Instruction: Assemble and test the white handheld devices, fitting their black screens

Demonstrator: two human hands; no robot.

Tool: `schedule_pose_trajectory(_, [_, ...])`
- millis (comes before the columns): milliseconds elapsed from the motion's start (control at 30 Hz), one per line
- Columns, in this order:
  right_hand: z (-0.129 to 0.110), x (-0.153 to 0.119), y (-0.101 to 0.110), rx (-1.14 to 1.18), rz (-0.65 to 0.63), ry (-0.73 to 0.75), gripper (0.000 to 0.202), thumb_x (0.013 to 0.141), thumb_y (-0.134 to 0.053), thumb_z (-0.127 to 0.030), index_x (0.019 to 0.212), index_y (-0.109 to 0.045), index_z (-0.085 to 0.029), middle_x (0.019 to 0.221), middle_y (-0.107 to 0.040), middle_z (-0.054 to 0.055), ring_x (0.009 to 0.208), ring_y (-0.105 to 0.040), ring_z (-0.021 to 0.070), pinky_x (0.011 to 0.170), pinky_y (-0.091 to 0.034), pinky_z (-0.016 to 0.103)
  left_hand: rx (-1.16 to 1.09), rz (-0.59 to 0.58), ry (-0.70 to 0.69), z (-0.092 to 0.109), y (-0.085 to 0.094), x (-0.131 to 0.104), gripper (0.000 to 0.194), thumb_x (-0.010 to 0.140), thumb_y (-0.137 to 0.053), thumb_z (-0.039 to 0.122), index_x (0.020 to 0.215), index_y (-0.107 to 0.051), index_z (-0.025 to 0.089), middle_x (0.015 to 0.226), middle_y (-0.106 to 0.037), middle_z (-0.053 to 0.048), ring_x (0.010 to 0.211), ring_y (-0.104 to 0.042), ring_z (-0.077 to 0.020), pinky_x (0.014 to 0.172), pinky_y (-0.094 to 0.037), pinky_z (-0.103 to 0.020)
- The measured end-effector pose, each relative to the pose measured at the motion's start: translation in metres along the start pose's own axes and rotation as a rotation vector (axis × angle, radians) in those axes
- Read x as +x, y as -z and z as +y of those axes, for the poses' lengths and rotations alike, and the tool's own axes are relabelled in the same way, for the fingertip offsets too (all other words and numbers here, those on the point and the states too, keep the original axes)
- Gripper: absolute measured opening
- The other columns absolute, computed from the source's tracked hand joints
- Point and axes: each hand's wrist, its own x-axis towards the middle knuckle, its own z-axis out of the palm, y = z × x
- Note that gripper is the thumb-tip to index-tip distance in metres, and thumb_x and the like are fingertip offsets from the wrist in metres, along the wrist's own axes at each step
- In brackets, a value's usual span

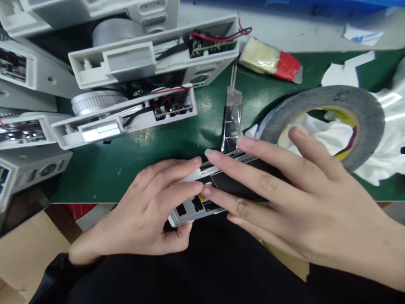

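A flat electronic device with a pale frame and a black panel (233, 183) lies at the table's near edge, close to my body. My left hand (144, 207) grips its left end, thumb below and fingers over the top. Across the panel stretches my right hand (303, 200), fingers spread, with fingertips on or just above the device near its upper edge. Black patches and a small yellow spot show at the left end. Much of the device is hidden under both hands. Just beyond it lies a slim tool with a tape-wrapped end (233, 120).
Several white housings with exposed circuit boards and wires, such as this one (124, 116), stand at the left. A grey tape roll (369, 118) lies on the green mat (98, 179) at right, near crumpled white liner (400, 97). A yellow-and-red wrapped block (268, 60) sits farther back.
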Motion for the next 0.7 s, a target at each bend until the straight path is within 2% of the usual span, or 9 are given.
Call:
schedule_pose_trajectory(167, [-0.004,0.006,-0.003,-0.051,0.031,0.028,0.031,0.11,-0.053,-0.031,0.138,-0.068,-0.029,0.162,-0.057,0.001,0.15,-0.052,0.0268,0.135,-0.024,0.051,0.006,0.015,-0.033,-0.003,-0.001,0.001,0.055,0.089,-0.065,0.017,0.14,-0.047,0.019,0.14,-0.067,-0.019,0.138,-0.064,-0.0299,0.104,-0.063,-0.047])
schedule_pose_trajectory(300, [-0.007,0.009,-0.002,-0.167,0.043,0.041,0.039,0.111,-0.049,-0.026,0.148,-0.061,-0.026,0.159,-0.059,0.003,0.148,-0.055,0.0232,0.126,-0.041,0.047,0.078,0.026,-0.087,-0.005,0.001,-0.001,0.053,0.09,-0.068,0.016,0.14,-0.049,0.016,0.141,-0.066,-0.02,0.14,-0.064,-0.0295,0.106,-0.064,-0.048])
schedule_pose_trajectory(367, [-0.006,0.009,-0.002,-0.183,0.033,0.062,0.039,0.111,-0.051,-0.028,0.15,-0.059,-0.024,0.157,-0.061,0.004,0.147,-0.056,0.0226,0.121,-0.047,0.045,0.095,0.032,-0.067,-0.005,0.0,-0.002,0.05,0.093,-0.067,0.019,0.141,-0.051,0.018,0.145,-0.065,-0.016,0.14,-0.064,-0.0291,0.107,-0.065,-0.049])
schedule_pose_trajectory(400, [-0.004,0.009,-0.002,-0.158,0.031,0.069,0.038,0.111,-0.053,-0.03,0.148,-0.06,-0.025,0.157,-0.061,0.004,0.147,-0.056,0.0224,0.122,-0.047,0.045,0.087,0.033,-0.031,-0.005,-0.001,-0.003,0.048,0.096,-0.065,0.021,0.141,-0.05,0.02,0.148,-0.064,-0.013,0.141,-0.064,-0.0287,0.108,-0.064,-0.049])
schedule_pose_trajectory(467, [-0.001,0.009,-0.003,-0.084,0.068,0.053,0.034,0.109,-0.057,-0.033,0.142,-0.065,-0.027,0.156,-0.062,0.002,0.147,-0.056,0.0222,0.131,-0.037,0.045,0.059,0.047,0.008,-0.004,-0.002,-0.004,0.047,0.098,-0.064,0.024,0.142,-0.05,0.021,0.152,-0.063,-0.009,0.14,-0.066,-0.0282,0.109,-0.064,-0.047])
schedule_pose_trajectory(567, [0.003,0.008,-0.005,-0.058,0.098,0.061,0.035,0.105,-0.065,-0.032,0.14,-0.066,-0.025,0.158,-0.06,0.002,0.149,-0.054,0.022,0.139,-0.018,0.043,0.035,0.074,-0.013,-0.002,-0.004,-0.004,0.054,0.094,-0.069,0.02,0.144,-0.048,0.018,0.153,-0.062,-0.013,0.141,-0.065,-0.0281,0.112,-0.063,-0.044])
schedule_pose_trajectory(700, [0.003,0.005,-0.005,-0.086,0.153,0.062,0.035,0.107,-0.063,-0.034,0.139,-0.068,-0.022,0.16,-0.058,0.002,0.151,-0.051,0.0224,0.139,-0.016,0.044,0.023,0.062,-0.008,-0.003,-0.003,-0.004,0.057,0.094,-0.07,0.02,0.146,-0.046,0.02,0.153,-0.063,-0.014,0.144,-0.063,-0.0275,0.115,-0.061,-0.044])
